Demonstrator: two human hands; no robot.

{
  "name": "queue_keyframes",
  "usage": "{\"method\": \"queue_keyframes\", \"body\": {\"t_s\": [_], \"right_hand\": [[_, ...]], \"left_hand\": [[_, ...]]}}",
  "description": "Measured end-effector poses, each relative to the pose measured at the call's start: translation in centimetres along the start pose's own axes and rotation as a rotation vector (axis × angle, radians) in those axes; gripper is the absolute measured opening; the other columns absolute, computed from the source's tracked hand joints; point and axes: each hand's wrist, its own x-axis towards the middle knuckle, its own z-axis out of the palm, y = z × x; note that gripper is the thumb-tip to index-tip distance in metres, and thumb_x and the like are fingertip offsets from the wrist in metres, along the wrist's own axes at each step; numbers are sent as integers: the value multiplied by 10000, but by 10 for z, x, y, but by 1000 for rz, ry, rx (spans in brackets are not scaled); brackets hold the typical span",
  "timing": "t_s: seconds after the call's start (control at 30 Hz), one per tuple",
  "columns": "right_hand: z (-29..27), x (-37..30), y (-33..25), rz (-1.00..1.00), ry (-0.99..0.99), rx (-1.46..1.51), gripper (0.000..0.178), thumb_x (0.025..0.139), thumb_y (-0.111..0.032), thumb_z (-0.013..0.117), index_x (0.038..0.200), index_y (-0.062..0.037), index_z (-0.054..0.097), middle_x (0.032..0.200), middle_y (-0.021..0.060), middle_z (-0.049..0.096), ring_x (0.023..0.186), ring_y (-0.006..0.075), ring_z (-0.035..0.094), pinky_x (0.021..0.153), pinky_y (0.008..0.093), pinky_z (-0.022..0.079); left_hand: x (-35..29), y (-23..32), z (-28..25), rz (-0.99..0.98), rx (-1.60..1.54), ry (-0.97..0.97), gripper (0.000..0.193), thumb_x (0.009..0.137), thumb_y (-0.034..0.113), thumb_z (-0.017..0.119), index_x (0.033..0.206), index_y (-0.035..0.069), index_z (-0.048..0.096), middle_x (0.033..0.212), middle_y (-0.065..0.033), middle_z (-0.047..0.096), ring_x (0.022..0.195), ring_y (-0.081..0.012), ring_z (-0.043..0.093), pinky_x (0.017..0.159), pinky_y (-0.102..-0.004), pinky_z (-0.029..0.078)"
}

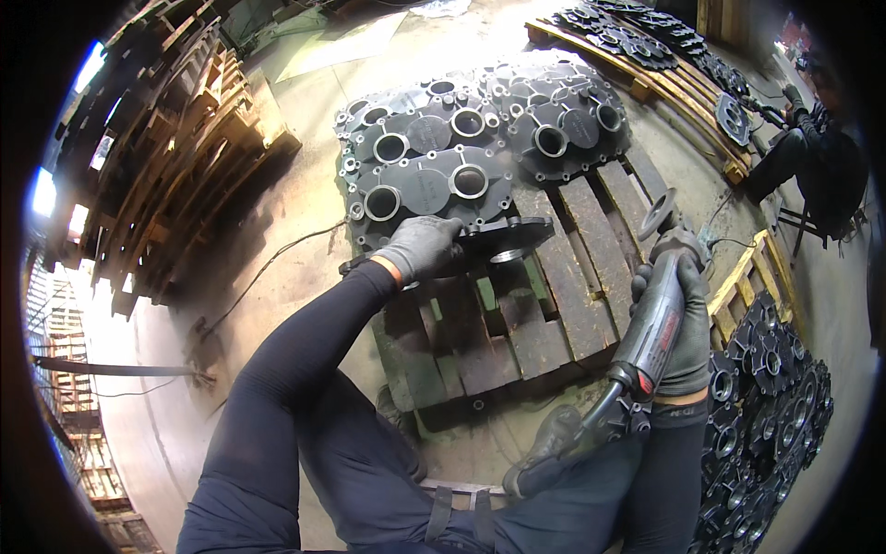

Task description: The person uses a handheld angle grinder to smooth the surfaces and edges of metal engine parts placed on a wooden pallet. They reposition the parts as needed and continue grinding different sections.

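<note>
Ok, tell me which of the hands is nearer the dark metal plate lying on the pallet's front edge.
Left. The left hand grips that dark metal plate by its near edge. The right hand is off to the plate's right, apart from it, wrapped around a grinder.

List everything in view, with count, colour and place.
Cover plate: one, dark grey, on the pallet, under the left hand.
Angle grinder: one, grey, in the right hand.
Stacked cover plates: several, dark grey, far end of the pallet.
Pallet: one, dark worn wood, centre floor.
Pallet stack: tall, brown, left.
Cast parts: many, black, right.
Co-worker: one, dark clothing, upper right.
Left hand: grey glove, on the plate.
Right hand: grey glove, around the grinder.
</note>
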Motion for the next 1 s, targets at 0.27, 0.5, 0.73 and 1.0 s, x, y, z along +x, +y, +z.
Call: {"method": "queue_keyframes", "body": {"t_s": [0.27, 0.5, 0.73, 1.0], "right_hand": [[22, 4, 14, 18, 66, -130, 658, 995, -491, 823, 1339, 21, 595, 1046, 113, 737, 863, 186, 795, 701, 276, 698], [30, 36, 24, 69, 76, -84, 551, 1021, -420, 807, 1323, 4, 624, 1050, 145, 759, 841, 219, 802, 707, 300, 697], [59, 62, 36, 34, 142, -148, 556, 1035, -428, 785, 1334, 8, 617, 1036, 148, 763, 829, 224, 802, 684, 308, 687], [79, 77, 53, -34, 229, -204, 546, 1059, -407, 750, 1351, 33, 613, 1029, 173, 771, 799, 247, 810, 653, 329, 693]], "left_hand": [[31, -22, -13, 27, 38, -26, 368, 1028, 363, 687, 1252, 73, 718, 1132, -234, 780, 1112, -430, 743, 954, -532, 569], [69, -109, -43, -38, -196, 1, 406, 982, 344, 815, 1285, 81, 751, 1172, -202, 793, 1087, -363, 767, 962, -451, 578], [151, -170, -134, -10, -178, -11, 407, 1010, 320, 783, 1331, 71, 770, 1145, -213, 813, 1072, -352, 783, 967, -439, 586], [246, -231, -150, -21, -291, -22, 368, 1058, 293, 706, 1261, -2, 792, 1068, -152, 833, 961, -211, 755, 928, -386, 582]]}}
